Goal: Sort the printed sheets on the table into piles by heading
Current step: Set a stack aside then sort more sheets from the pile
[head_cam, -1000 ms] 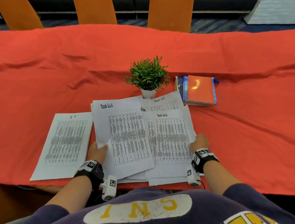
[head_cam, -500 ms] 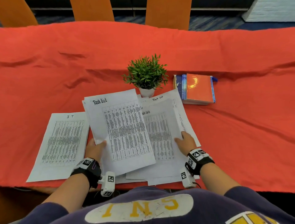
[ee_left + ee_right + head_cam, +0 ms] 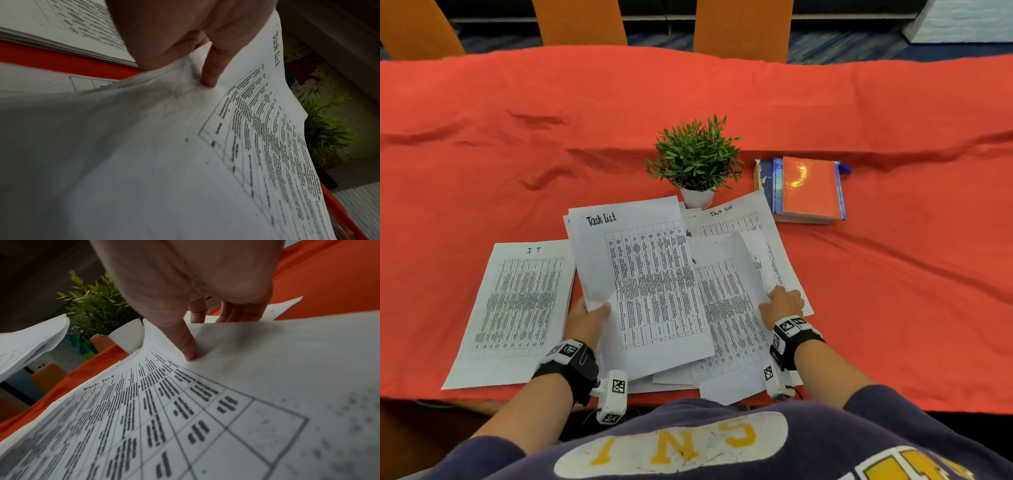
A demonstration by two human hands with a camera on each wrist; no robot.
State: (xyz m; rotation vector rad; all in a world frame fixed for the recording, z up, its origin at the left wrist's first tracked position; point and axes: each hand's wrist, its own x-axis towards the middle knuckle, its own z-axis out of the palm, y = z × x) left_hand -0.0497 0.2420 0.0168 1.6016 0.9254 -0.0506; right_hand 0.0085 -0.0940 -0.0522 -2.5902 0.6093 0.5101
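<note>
A pile headed "IT" [image 3: 517, 308] lies flat at the left on the red cloth. My left hand [image 3: 585, 317] pinches the left edge of a small stack of sheets headed "Task list" [image 3: 643, 274], thumb [image 3: 211, 71] on top, lifted off the table. My right hand [image 3: 780, 301] pinches the right edge of another printed sheet [image 3: 729, 308], thumb [image 3: 185, 344] on top and fingers beneath; the sheet curls upward and its heading is hidden. Under it lies a sheet headed "Task list" [image 3: 743, 219], and more loose sheets lie below.
A small potted plant [image 3: 695, 161] stands just behind the sheets. A stack of books with an orange cover [image 3: 808, 186] lies to its right. The wrinkled red tablecloth [image 3: 893, 274] stretches to both sides. Orange chair backs [image 3: 743, 27] stand beyond the far edge.
My right hand has slid in from the pile's right edge and lifted one sheet, which curls up. The left hand has raised and tilted its Task list stack slightly leftward.
</note>
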